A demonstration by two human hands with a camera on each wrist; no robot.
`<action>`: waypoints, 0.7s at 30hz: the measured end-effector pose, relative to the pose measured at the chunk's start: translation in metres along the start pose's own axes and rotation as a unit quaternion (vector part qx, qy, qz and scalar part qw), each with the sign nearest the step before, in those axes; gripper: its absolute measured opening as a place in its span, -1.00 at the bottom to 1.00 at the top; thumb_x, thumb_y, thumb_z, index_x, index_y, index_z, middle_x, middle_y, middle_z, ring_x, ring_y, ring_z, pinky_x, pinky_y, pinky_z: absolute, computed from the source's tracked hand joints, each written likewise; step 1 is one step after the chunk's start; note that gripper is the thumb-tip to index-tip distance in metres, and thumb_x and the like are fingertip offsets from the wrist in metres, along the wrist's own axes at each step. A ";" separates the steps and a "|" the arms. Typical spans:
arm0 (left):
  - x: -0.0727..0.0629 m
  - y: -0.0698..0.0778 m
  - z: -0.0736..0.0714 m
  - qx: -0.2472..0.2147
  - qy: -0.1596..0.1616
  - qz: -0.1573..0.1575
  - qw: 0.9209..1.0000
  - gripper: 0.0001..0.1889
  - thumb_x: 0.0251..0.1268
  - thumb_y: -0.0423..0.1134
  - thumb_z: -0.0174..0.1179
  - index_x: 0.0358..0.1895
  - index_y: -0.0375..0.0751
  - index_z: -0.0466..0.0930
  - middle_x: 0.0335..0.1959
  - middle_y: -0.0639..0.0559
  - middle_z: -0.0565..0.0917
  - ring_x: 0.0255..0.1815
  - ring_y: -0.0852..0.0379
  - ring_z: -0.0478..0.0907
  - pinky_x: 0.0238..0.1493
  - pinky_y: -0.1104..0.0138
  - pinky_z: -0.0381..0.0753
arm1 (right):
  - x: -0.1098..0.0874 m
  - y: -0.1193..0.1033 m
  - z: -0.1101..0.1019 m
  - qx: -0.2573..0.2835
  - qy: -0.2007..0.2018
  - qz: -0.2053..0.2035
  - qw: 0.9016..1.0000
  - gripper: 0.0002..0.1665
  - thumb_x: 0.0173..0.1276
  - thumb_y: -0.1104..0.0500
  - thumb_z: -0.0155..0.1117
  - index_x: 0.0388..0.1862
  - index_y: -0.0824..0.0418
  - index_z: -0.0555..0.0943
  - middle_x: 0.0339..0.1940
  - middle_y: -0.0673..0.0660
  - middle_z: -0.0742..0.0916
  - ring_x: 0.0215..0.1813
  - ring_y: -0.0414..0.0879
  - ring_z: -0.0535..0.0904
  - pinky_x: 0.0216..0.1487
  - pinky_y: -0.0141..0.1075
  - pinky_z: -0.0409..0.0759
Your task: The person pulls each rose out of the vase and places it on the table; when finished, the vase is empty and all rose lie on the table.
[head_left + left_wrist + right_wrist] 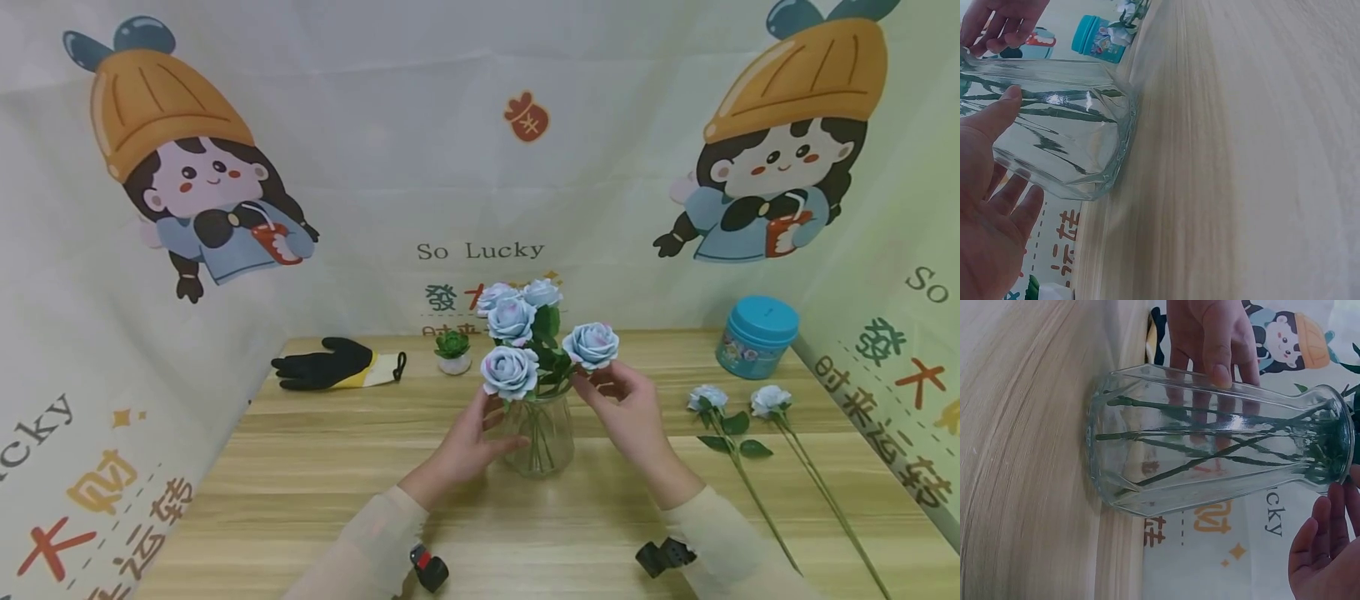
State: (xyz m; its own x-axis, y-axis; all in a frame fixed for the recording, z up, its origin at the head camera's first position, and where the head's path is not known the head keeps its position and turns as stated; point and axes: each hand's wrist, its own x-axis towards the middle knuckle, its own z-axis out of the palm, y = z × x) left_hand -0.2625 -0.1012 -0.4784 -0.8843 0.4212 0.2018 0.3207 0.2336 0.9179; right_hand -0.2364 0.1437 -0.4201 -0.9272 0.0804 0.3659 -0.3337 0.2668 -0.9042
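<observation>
A clear faceted glass vase [1166, 447] stands on the table with several pale blue roses [512, 372] in it. Their green stems [1066, 114] show through the glass. My left hand [471, 437] holds the vase's side, thumb toward me and fingers behind the glass. Beside the vase's mouth is my right hand [626, 408], its loosely bent fingers right at the rim [1342, 434] and just under the rightmost rose [591, 345]. That rose leans out to the right, apart from the cluster. In the right wrist view the flower heads lie outside the picture.
Two loose long-stemmed roses [770, 402] lie on the table at right. Behind them stands a blue lidded tub [757, 337]. A small potted succulent [453, 350] and a black-and-yellow glove [330, 364] sit at the back left. Printed cloth [480, 192] encloses the table.
</observation>
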 end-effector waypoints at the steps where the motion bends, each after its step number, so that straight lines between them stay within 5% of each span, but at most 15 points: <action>1: 0.000 0.000 0.000 -0.001 0.001 -0.001 1.000 0.00 0.22 -0.35 0.48 0.64 0.00 0.03 0.59 -0.12 0.30 0.56 -0.19 0.32 0.57 -0.02 0.40 | 0.000 0.000 0.001 0.001 0.002 0.004 1.000 -0.77 0.40 0.23 0.42 -0.05 0.34 0.74 -0.17 0.27 0.77 -0.19 -0.22 0.64 -0.09 -0.46 0.68; 9: -0.001 -0.001 0.001 -0.008 0.001 -0.004 1.000 0.01 0.21 -0.35 0.48 0.64 0.01 0.03 0.58 -0.13 0.32 0.56 -0.19 0.32 0.59 -0.02 0.38 | 0.001 -0.002 0.002 0.027 0.017 0.019 0.999 -0.74 0.37 0.23 0.46 -0.05 0.37 0.73 -0.12 0.29 0.78 -0.20 -0.21 0.65 -0.14 -0.48 0.70; 21: -0.002 0.001 0.001 -0.011 0.001 0.000 1.000 0.01 0.21 -0.36 0.48 0.64 -0.01 0.02 0.58 -0.15 0.32 0.56 -0.20 0.32 0.59 -0.01 0.38 | 0.007 0.000 0.007 0.049 0.053 -0.017 0.997 -0.84 0.35 0.32 0.44 -0.15 0.40 0.74 -0.18 0.19 0.80 -0.24 -0.28 0.67 -0.13 -0.49 0.69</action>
State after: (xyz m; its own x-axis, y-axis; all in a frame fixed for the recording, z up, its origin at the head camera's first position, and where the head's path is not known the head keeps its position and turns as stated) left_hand -0.2604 -0.1011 -0.4784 -0.8845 0.4200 0.2032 0.3141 0.2141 0.9249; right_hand -0.2444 0.1371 -0.4185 -0.8939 0.1756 0.4125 -0.3836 0.1766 -0.9065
